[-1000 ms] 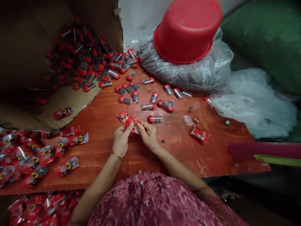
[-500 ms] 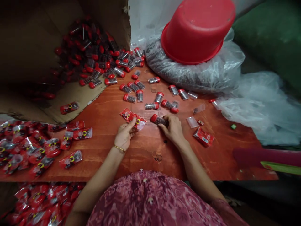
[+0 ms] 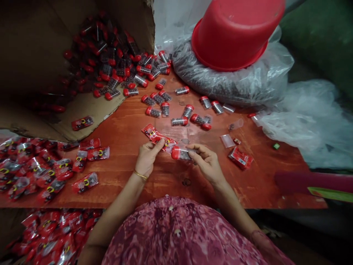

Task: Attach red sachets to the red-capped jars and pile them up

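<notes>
The right hand (image 3: 206, 163) now grips the clear end of a red-capped jar (image 3: 182, 153), which holds dark pellets, between thumb and fingers. Half a second ago that hand was closing round the jar farther from the packet; a second ago the jar lay loose on the desk (image 3: 118, 187) and both hands were at the red packet (image 3: 154, 135).

The left hand (image 3: 147, 156) has kept hold of the packet throughout, its thumb pressed on top and the fingers curled underneath. The jar has come nearer to the person and across to the packet, its red cap pointing left at the packet's near end. I cannot tell whether the cap is inside the packet or only against it.

Beyond the hands, the loose jars (image 3: 179, 121) keep the same arrangement, as do the pile of filled packets (image 3: 41, 165) on the left, the cardboard box (image 3: 135, 22) behind it, and the upturned red tub (image 3: 237, 33) on its plastic bag (image 3: 248, 88).
</notes>
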`<state>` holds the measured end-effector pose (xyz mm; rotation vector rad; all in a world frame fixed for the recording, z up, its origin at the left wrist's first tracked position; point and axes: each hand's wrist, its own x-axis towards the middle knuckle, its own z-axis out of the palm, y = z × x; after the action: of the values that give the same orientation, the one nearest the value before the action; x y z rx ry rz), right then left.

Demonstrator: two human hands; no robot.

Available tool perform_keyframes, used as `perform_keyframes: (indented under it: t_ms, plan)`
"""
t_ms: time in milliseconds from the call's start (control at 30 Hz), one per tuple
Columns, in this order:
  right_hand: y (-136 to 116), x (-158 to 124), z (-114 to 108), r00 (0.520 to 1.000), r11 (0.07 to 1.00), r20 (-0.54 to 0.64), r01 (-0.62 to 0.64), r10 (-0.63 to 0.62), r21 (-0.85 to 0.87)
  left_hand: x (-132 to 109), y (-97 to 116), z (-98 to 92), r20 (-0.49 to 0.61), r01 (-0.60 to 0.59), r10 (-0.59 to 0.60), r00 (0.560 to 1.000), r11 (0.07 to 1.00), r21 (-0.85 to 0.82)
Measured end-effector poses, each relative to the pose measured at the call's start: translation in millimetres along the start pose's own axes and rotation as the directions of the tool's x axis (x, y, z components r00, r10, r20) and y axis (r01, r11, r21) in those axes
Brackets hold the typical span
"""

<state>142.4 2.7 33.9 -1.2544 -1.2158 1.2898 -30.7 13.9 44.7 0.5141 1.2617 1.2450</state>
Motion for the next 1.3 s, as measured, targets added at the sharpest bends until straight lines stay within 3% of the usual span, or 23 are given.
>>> perform_keyframes:
  t_ms: [133,333,633,800,933,1100,1300]
  plan:
    - [3.8,2.0,6.5,0.999,0.997,-0.016,-0.034,0.035,0.063,1.0,-2.3,-4.0,0.007,-0.07,0.07,0.998,0.996,0.058]
    - [7.4,0.9,15.3,0.998,0.997,-0.058,-0.001,0.005,0.072,-1.4,-4.6,8.5,0.026,0.049,-0.045,0.999,0.988,-0.146]
    - [14.2,1.5,37.1,0.981,0.995,-0.174,0.09,-0.081,0.042,-5.2,-18.2,21.3,-0.032,0.02,-0.029,0.999,0.966,-0.259]
    - [14.6,-0.8,46.2,0.992,0.995,-0.123,0.054,-0.043,0.088,-4.1,-16.8,18.8,-0.062,-0.023,0.007,0.998,0.966,-0.259]
    - [15.9,-4.4,50.5,0.993,0.993,-0.102,0.065,-0.055,0.097,-2.9,-18.2,18.6,-0.014,0.044,-0.049,0.999,0.966,-0.257]
    - [13.1,0.3,55.7,0.984,0.98,-0.178,0.025,0.011,0.197,-2.6,-17.4,22.2,-0.002,0.026,-0.027,1.0,0.97,-0.243]
    - [8.8,8.3,60.2,0.985,0.902,-0.043,-0.133,0.165,0.412,-6.9,-21.9,23.5,0.041,0.0,0.012,0.999,0.964,-0.265]
